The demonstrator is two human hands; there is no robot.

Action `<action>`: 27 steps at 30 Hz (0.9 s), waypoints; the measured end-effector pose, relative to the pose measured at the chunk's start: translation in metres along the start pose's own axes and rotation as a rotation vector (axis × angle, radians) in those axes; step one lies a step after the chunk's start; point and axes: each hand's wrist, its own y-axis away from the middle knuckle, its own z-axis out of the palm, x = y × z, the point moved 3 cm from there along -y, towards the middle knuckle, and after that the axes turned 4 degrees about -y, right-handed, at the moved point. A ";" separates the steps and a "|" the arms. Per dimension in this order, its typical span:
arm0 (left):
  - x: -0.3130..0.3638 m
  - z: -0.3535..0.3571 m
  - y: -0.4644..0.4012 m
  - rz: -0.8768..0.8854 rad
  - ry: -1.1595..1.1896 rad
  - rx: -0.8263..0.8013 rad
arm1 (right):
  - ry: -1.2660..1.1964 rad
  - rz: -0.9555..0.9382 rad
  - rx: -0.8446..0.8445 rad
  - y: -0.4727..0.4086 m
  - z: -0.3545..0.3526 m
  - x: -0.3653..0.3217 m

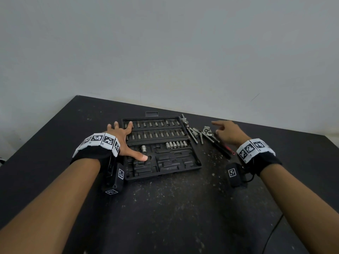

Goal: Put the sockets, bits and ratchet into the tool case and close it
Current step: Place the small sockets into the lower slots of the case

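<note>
My left hand (123, 142) lies spread flat on the left side of the open tool case (199, 163), fingers straight, thumb pressing the tray. My right hand (228, 133) hovers with loose, open fingers over the loose pieces right of the case: the ratchet (211, 136) and a few sockets (195, 133) on the dark table (174, 208). Rows of bits (156, 133) already sit in the case.

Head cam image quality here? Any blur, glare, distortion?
Head view: wide-angle bend, table edges and forearms splay outward; flat, dim light, soft shadows only; no strong glare on the black plastic tool case; small steel sockets soft, sizes unreadable; left hand and right hand fairly sharp.
</note>
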 end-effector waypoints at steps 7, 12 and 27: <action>0.001 -0.001 0.003 -0.009 0.016 -0.022 | 0.002 -0.071 0.011 -0.030 0.007 -0.015; 0.003 -0.002 0.006 -0.008 0.015 -0.029 | -0.038 -0.086 -0.081 -0.036 0.015 -0.025; 0.002 -0.002 0.005 -0.012 0.003 -0.029 | -0.200 -0.076 -0.099 -0.031 0.017 -0.018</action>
